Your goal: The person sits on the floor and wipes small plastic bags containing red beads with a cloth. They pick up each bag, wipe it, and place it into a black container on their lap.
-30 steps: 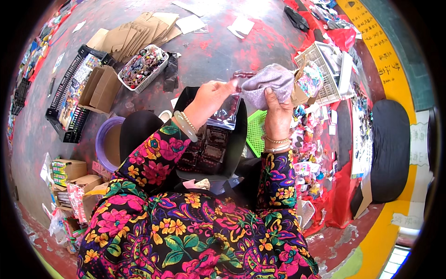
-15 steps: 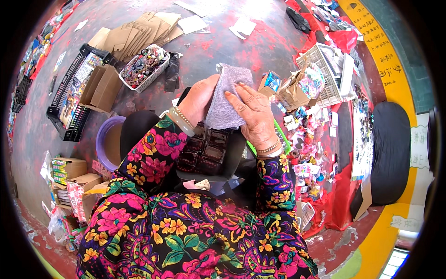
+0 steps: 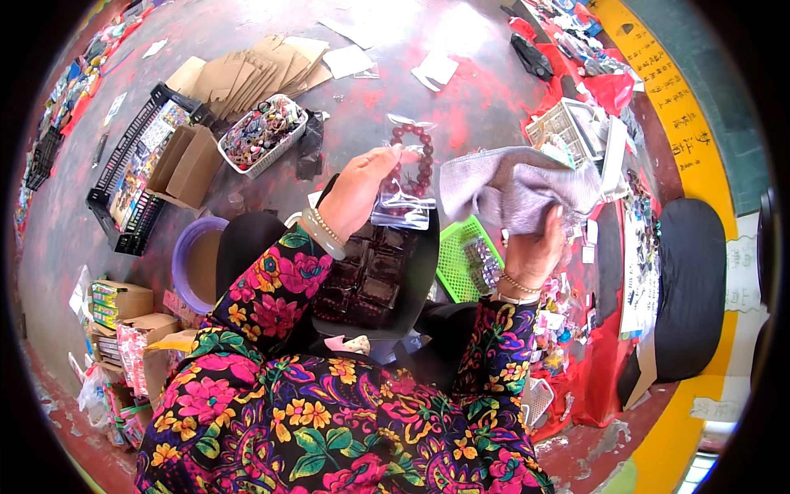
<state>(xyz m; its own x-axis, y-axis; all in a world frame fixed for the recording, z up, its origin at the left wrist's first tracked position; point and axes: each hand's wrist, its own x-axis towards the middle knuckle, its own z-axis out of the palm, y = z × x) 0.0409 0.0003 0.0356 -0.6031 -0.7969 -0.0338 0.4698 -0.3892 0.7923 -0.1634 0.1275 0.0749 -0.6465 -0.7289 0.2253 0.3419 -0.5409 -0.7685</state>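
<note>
Pinched in my left hand (image 3: 363,187) is a clear plastic bag holding a dark red bead bracelet (image 3: 425,169). The bag hangs above a dark container (image 3: 424,276) on my lap, packed with several clear-wrapped dark red pieces (image 3: 374,276). My right hand (image 3: 533,257) grips a greyish-lilac cloth (image 3: 514,185), spread out to the right, apart from the bag. Below the cloth sits a bright green basket (image 3: 455,255) with small clear packets (image 3: 481,262) in it, near my right wrist.
A white basket of hair ties and trinkets (image 3: 265,169), a black crate (image 3: 123,239) and flattened cardboard (image 3: 247,74) lie ahead left. A purple basin (image 3: 178,267) stands by my left leg. Colourful small goods (image 3: 559,317) cover a red sheet at right.
The cloth has come off the bag and swung right in my right hand, uncovering the bracelet. My left hand stays nearly in place. The green basket is now more visible.
</note>
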